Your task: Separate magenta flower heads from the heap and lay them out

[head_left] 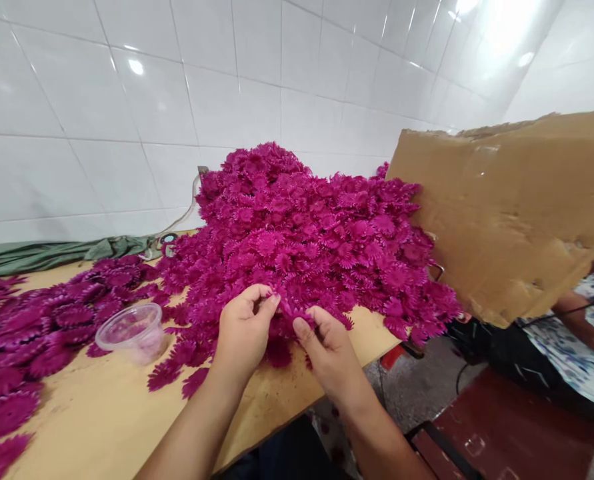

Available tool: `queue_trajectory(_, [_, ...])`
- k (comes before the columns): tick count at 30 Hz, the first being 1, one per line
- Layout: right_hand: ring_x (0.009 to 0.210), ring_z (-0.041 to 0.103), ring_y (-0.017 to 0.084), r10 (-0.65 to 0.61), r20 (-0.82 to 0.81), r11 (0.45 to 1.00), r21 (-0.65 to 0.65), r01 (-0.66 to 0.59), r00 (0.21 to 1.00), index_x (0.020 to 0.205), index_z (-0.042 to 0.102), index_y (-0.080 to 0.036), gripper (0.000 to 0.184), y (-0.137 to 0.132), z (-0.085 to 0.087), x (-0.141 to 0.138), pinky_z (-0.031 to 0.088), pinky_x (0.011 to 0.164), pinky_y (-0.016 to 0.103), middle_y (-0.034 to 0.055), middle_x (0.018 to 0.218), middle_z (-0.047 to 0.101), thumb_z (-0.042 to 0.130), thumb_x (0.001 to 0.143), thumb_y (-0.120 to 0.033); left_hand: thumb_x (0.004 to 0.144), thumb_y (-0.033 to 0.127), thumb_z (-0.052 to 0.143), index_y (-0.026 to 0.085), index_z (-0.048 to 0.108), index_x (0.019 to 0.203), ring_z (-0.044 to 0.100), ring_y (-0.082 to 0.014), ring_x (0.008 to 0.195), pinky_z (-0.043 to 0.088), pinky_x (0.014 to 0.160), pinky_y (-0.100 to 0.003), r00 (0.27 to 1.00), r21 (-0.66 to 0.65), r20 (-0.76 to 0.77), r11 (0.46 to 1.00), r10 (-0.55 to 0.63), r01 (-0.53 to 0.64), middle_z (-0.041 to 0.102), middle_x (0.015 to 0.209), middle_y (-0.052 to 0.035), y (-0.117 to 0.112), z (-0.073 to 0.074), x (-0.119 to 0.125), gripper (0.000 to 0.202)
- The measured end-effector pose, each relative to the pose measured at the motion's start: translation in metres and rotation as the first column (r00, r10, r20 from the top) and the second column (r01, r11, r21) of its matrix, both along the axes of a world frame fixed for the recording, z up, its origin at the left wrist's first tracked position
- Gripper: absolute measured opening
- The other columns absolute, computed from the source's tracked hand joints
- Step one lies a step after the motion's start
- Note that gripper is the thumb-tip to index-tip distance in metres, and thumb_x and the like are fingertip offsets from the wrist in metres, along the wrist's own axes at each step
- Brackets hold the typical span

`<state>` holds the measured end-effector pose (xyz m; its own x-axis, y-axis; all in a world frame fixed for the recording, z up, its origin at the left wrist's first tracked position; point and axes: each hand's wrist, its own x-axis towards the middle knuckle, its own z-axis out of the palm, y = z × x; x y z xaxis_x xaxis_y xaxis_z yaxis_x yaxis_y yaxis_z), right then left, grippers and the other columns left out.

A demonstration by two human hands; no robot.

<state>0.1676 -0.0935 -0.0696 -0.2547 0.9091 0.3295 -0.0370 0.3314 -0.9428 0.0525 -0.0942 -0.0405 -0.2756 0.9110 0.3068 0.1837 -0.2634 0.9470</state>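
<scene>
Between my hands, a magenta artificial flower piece (287, 308) is stretched at its edge, in front of a big heap of similar flowers (307, 233). My left hand (243, 331) pinches one side of it between thumb and forefinger. On the other side, the thumb and curled fingers of my right hand (331, 353) are closed on it too. The held piece blends into the pile behind, so its outline is hard to make out. A few loose flowers (164, 375) lie on the table left of my left wrist.
A clear plastic cup (135, 333) stands on the wooden table (111, 413), beside flatter flower stacks (51, 327). Green cloth (67, 253) lies along the tiled wall. A cardboard sheet (507, 207) rises at right, with another person's arm (584, 323) partly behind it.
</scene>
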Motion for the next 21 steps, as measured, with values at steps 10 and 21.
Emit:
queue_trajectory(10, [0.061,0.040,0.010,0.101,0.056,0.989,-0.111,-0.095,0.993,0.070,0.047,-0.017,0.031,-0.026,-0.002,0.027,0.034,0.057,0.022,-0.0008,0.064,0.045,0.049,0.079,-0.047,0.073,0.024,0.045,0.018,0.049,0.076,0.055,-0.0150,0.064,0.045,0.069,-0.032,0.868,0.078,-0.075,0.871,0.490,-0.485,0.054,0.063,0.0010,0.037,0.025,-0.063,0.008])
queue_trajectory(21, [0.044,0.022,0.005,-0.015,-0.034,0.974,-0.225,0.007,0.999,0.052,0.032,-0.020,0.046,0.012,-0.008,0.013,0.017,0.042,0.021,-0.0083,0.047,0.025,0.056,0.065,-0.057,0.072,0.017,0.043,0.020,0.064,0.084,0.059,-0.0211,0.086,0.044,0.083,-0.035,0.699,0.204,-0.687,0.976,0.198,-0.076,0.064,0.089,-0.0043,-0.003,0.005,-0.044,0.025])
